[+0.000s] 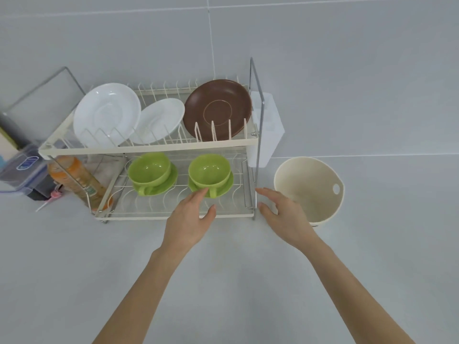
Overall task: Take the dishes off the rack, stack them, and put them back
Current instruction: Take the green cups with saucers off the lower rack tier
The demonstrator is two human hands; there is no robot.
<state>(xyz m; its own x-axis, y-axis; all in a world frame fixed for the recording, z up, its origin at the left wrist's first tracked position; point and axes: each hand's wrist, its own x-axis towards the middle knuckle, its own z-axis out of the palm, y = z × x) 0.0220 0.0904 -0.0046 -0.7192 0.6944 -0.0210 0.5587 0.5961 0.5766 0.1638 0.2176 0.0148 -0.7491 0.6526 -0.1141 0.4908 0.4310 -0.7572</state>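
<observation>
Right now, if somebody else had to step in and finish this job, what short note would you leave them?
Left hand: open, empty, fingertips close to the right green cup on the lower shelf; contact unclear.
Right hand: open, empty, beside the rack, in front of the cream bowl on the counter.
Upper shelf: two white plates and a brown plate, standing in slots.
Lower shelf: two green cups on saucers, left one.
Done: nothing appears taken off yet.
Left: unload the dishes, stack them, put them back.
</observation>
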